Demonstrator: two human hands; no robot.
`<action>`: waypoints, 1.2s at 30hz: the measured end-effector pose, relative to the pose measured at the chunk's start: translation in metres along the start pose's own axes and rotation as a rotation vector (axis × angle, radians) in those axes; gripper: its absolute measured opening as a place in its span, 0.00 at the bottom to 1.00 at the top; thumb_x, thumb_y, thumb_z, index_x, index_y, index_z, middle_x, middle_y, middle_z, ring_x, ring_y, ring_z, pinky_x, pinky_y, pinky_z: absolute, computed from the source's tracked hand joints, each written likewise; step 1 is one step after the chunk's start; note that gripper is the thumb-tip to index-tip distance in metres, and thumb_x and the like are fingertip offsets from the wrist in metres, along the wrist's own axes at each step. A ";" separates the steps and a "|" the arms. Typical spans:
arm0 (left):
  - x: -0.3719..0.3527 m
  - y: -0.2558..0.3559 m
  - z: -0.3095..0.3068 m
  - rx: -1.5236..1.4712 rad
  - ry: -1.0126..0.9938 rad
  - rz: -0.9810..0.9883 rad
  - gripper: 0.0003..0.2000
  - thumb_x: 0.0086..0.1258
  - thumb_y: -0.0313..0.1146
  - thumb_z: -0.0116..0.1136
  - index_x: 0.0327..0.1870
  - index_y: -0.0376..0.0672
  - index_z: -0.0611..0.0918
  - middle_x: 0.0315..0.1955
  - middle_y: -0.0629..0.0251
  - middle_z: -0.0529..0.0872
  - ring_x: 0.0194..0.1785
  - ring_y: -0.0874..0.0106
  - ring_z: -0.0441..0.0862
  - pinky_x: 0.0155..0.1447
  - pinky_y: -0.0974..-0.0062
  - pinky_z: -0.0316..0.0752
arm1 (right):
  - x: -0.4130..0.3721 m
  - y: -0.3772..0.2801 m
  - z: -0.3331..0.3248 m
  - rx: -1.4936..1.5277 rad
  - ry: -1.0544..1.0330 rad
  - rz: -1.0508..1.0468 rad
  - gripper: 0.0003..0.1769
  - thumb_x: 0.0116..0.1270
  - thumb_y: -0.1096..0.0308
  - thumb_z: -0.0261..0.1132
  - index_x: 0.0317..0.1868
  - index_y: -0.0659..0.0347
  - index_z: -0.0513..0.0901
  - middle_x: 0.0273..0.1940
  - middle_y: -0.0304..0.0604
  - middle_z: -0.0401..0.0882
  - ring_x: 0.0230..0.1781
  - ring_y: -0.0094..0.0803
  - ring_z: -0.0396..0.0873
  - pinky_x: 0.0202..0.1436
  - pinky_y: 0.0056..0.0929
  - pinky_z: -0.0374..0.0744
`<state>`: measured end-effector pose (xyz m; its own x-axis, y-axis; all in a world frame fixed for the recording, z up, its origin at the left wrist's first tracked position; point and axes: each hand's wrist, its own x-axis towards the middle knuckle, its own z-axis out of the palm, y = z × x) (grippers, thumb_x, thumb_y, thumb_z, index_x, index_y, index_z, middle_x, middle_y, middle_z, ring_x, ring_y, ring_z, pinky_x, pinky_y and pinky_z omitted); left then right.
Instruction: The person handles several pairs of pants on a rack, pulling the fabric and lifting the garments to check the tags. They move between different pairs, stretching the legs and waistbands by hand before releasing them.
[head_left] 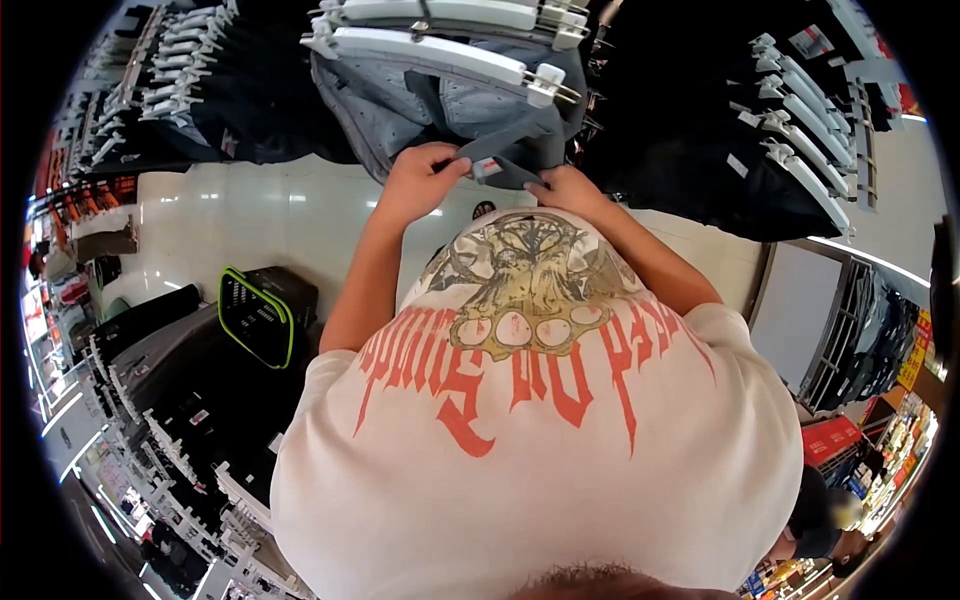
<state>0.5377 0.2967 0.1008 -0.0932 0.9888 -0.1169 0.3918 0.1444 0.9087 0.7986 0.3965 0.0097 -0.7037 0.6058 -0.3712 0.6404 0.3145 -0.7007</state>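
Grey trousers or shorts [455,105] hang from a white clip hanger [430,50] in front of me. A grey cloth strip [515,140], which looks like a belt or waist tie, loops down from them. My left hand [420,182] pinches one side of this strip between thumb and curled fingers. On the other side, my right hand [568,190] is closed on the strip's lower end. Between the hands, a small white and red label [487,168] shows on the strip. My fingertips are partly hidden by the cloth.
Racks of dark garments on white hangers flank me, at left [185,60] and right [800,130]. A black basket with a green rim [225,300] stands at my left, beside more dark clothes [190,380]. A person [815,520] is at the lower right. Pale tiled floor [270,215] shows below.
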 end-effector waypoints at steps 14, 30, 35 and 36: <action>0.039 0.054 0.056 0.068 0.002 -0.031 0.10 0.75 0.30 0.59 0.50 0.35 0.84 0.28 0.63 0.84 0.31 0.75 0.77 0.39 0.74 0.74 | -0.014 0.020 -0.035 0.155 0.158 -0.308 0.14 0.65 0.61 0.72 0.41 0.65 0.87 0.37 0.50 0.83 0.36 0.43 0.85 0.38 0.39 0.81; 0.001 0.070 0.061 0.005 0.086 -0.122 0.07 0.76 0.28 0.57 0.45 0.34 0.84 0.23 0.73 0.78 0.28 0.83 0.69 0.33 0.78 0.68 | 0.027 0.017 -0.061 -0.151 0.241 -0.151 0.13 0.69 0.62 0.65 0.50 0.57 0.86 0.50 0.48 0.83 0.42 0.48 0.85 0.47 0.46 0.83; -0.004 0.071 0.064 0.010 0.111 -0.144 0.06 0.76 0.27 0.57 0.45 0.34 0.84 0.25 0.71 0.80 0.30 0.84 0.70 0.35 0.79 0.69 | 0.023 0.041 -0.053 -0.120 0.399 -0.288 0.11 0.70 0.62 0.65 0.48 0.56 0.87 0.53 0.43 0.82 0.42 0.47 0.85 0.46 0.44 0.83; -0.005 0.074 0.065 0.004 0.106 -0.153 0.06 0.75 0.26 0.58 0.46 0.34 0.85 0.26 0.71 0.81 0.31 0.84 0.71 0.35 0.80 0.70 | 0.021 0.042 -0.051 -0.080 0.454 -0.326 0.12 0.70 0.63 0.65 0.49 0.56 0.87 0.54 0.42 0.82 0.42 0.46 0.85 0.46 0.43 0.83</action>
<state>0.6265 0.3049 0.1422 -0.2480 0.9456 -0.2105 0.3689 0.2931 0.8820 0.8258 0.4597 0.0033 -0.6772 0.7162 0.1687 0.4457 0.5817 -0.6804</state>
